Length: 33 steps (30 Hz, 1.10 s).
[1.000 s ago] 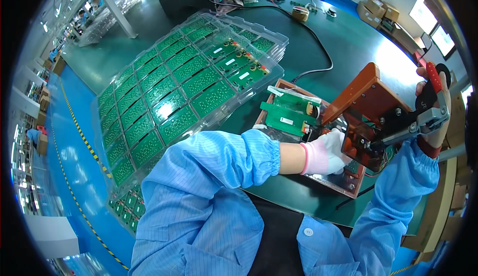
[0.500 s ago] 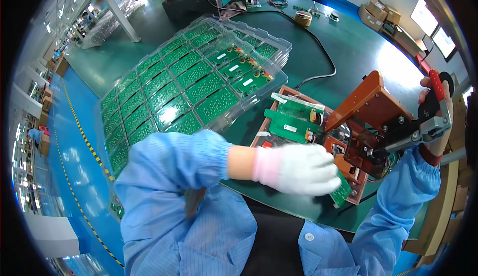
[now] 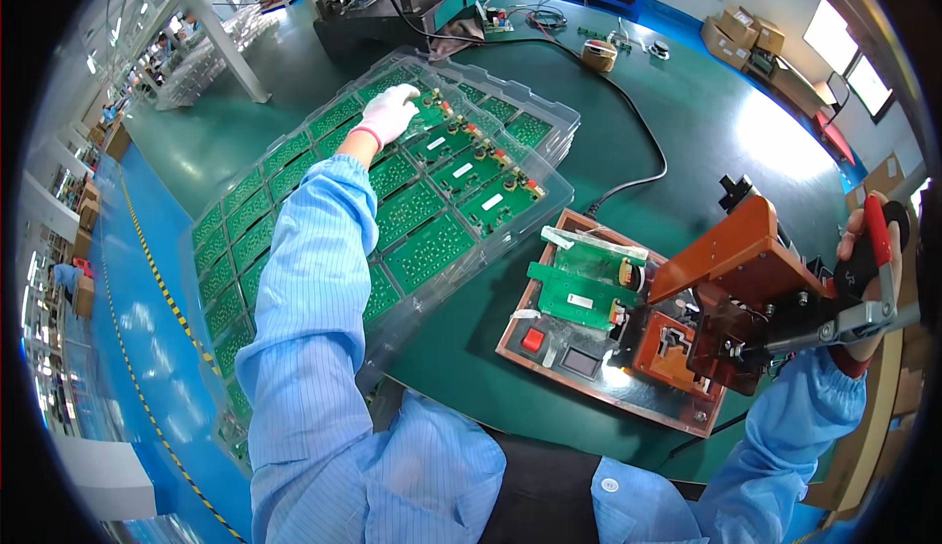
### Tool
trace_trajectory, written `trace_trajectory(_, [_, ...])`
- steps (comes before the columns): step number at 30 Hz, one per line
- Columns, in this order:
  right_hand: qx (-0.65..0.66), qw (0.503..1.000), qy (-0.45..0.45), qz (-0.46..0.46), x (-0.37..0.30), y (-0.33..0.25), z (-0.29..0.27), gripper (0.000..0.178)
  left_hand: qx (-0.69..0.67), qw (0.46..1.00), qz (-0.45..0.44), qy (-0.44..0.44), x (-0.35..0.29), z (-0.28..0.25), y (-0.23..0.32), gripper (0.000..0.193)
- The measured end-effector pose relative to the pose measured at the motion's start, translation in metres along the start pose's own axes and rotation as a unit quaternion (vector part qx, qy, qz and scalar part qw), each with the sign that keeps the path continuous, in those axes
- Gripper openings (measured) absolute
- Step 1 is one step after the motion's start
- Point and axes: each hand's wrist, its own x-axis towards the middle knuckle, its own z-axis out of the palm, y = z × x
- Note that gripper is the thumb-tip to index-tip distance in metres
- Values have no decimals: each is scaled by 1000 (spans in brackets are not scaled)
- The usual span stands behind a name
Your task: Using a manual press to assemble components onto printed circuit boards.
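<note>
My left hand [image 3: 389, 116], in a white glove with a pink cuff, reaches over the far part of a clear plastic tray [image 3: 557, 197]. Its fingers are bent onto a green circuit board [image 3: 426, 116], partly hidden by the glove. Flat pockets of the tray hold many more green boards; several at the right have white labels and coloured connectors along one edge. At the right, my bare right hand [image 3: 852, 248] is wrapped around the red handle [image 3: 877, 232] of a toggle clamp on an orange press fixture [image 3: 721, 250]. Two green boards [image 3: 579, 299] lie on the fixture's base.
The fixture base carries a red switch [image 3: 533, 339] and a small dark display [image 3: 580, 361]. A black cable [image 3: 650, 122] curves across the green table. Behind the trays stands a dark machine with rollers [image 3: 397, 14]. A tape roll [image 3: 599, 54] lies far back.
My left hand has swung from the fixture's front to the far part of the tray, and the board beneath it there has left the fixture. My right hand stays on the handle.
</note>
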Motion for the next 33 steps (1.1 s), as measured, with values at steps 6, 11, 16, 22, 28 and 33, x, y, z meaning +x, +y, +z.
trace_trajectory(6, [-45,998,-35,19,10,1,-38,41,179,983,-52,-5,4,-4,32,52])
trace_trajectory(11, [-49,998,3,-35,-2,-3,9,47,213,972,-94,-25,14,1,7,48])
trace_trajectory(16, [-100,994,-30,11,4,-6,-20,49,130,984,-107,51,23,3,15,34])
trace_trajectory(22, [-36,998,-30,44,-3,-9,-13,49,110,993,-45,-21,17,-2,3,38])
trace_trajectory(28, [-35,980,-64,-184,-9,8,5,42,-102,966,237,-33,-36,-34,130,31])
trace_trajectory(33, [50,998,40,-26,4,-13,27,34,-104,815,557,-121,-164,-42,300,24])
